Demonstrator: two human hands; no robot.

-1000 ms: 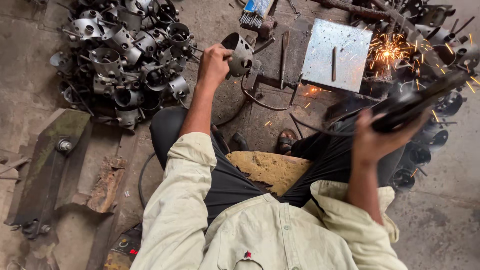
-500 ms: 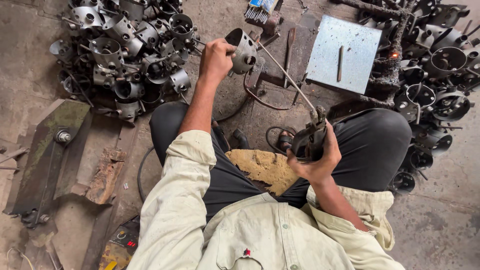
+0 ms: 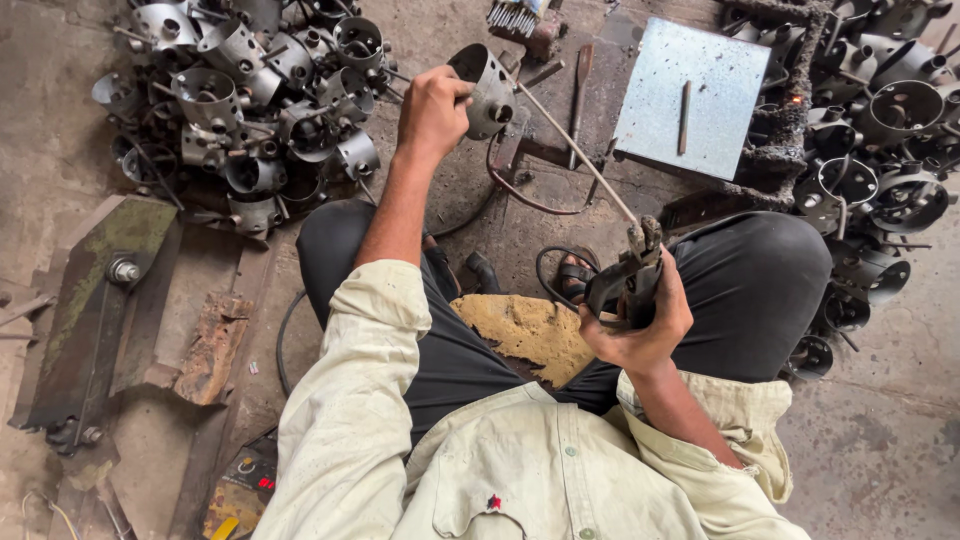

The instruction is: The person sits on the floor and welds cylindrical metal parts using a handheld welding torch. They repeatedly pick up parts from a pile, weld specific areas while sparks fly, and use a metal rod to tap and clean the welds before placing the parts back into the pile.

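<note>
Grimy concrete floor (image 3: 905, 440) carries a heap of metal cups (image 3: 240, 100) at upper left and a steel plate (image 3: 690, 95) ahead. Left hand (image 3: 432, 110) grips one metal cup (image 3: 487, 88) by its rim, mouth tilted up-left. Right hand (image 3: 640, 325) clenches a welding holder (image 3: 625, 285); its thin rod (image 3: 575, 150) slants up-left, tip at the cup.

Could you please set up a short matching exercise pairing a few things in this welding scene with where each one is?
Things:
1. round metal part
2. electrode holder
3. steel plate
4. pile of metal parts

Places:
a. on the floor at upper left
b. gripped in the right hand
c. held up in the left hand
d. flat on the floor at upper right

Pairs: 1-c, 2-b, 3-d, 4-a
</note>
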